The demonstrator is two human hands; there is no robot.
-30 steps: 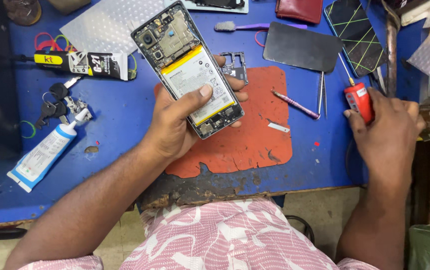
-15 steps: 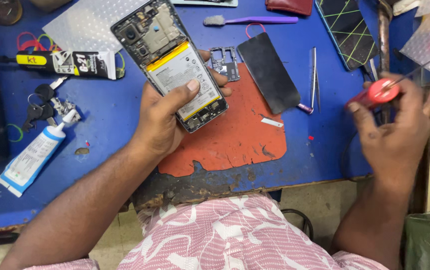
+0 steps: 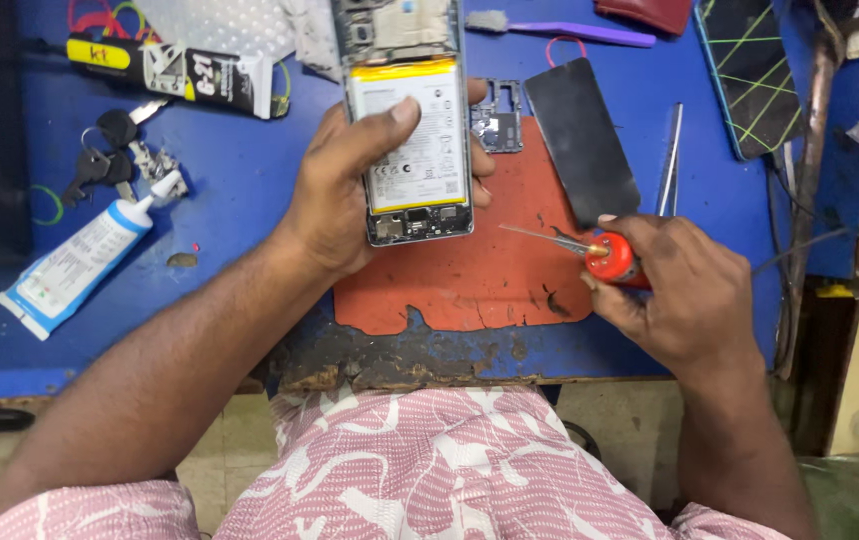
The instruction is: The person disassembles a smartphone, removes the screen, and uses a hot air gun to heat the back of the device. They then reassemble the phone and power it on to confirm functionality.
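Left hand – yours – clamps the opened phone above the orange mat, thumb across its battery to steady it | right hand closed around a red-handled screwdriver right of the phone (tip aimed at its lower edge) | glue tube far left.

My screwdriver has a glossy red plastic handle and a thin metal shaft. The orange work mat looks matt and scuffed. The opened phone shows a smooth battery label, and my shirt is printed cloth.

Orange-red mat, blue bench, red screwdriver handle, pink-white patterned shirt, purple brush.
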